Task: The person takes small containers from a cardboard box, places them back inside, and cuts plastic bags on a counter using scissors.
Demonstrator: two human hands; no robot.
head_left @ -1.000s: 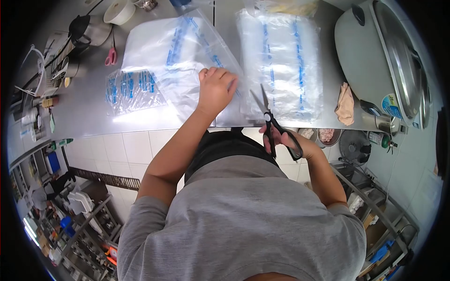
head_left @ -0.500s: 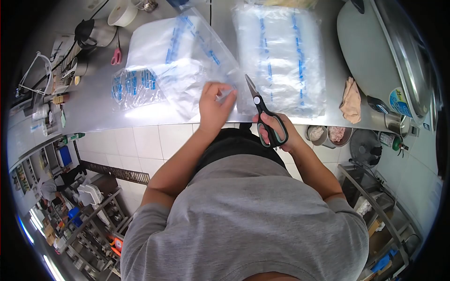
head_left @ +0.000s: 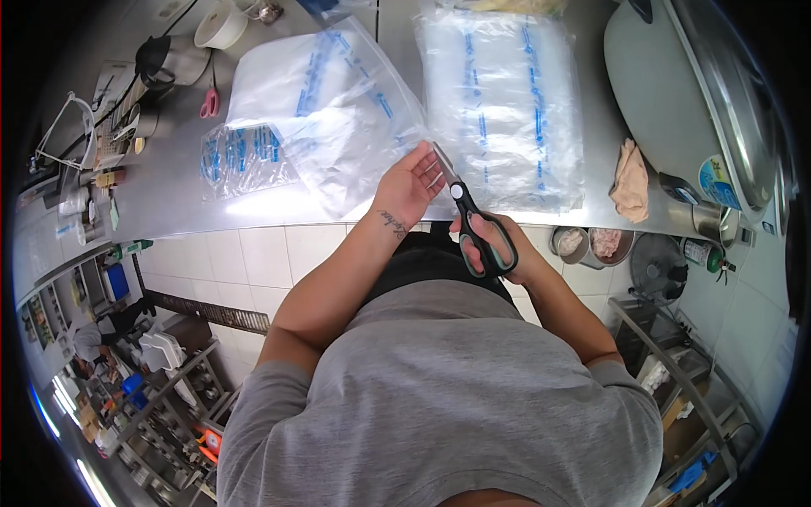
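My right hand (head_left: 498, 245) is wrapped through the handles of black-and-grey scissors (head_left: 457, 191), whose blades point up and look closed. My left hand (head_left: 411, 186) is turned palm up beside the blades, with its fingers curled. Its fingertips pinch near the lower right corner of a clear plastic bag (head_left: 355, 93) with blue print; the exact grip is hard to make out. This bag lies slanted over a white stack on the left. Right of the blades lies another stack of clear bags (head_left: 507, 110) with two blue printed strips.
Pink scissors (head_left: 210, 102) and a crumpled printed wrapper (head_left: 243, 156) lie on the metal table (head_left: 169, 186) to the left. A tan cloth (head_left: 630, 182) sits beside a large lidded container (head_left: 659, 101) at right. Two bowls (head_left: 608, 243) stand below the table edge.
My left hand has rotated palm up, showing the inner wrist, and moved slightly up and right. The scissors have shifted a little left and down, bringing their tip close to my left fingers.
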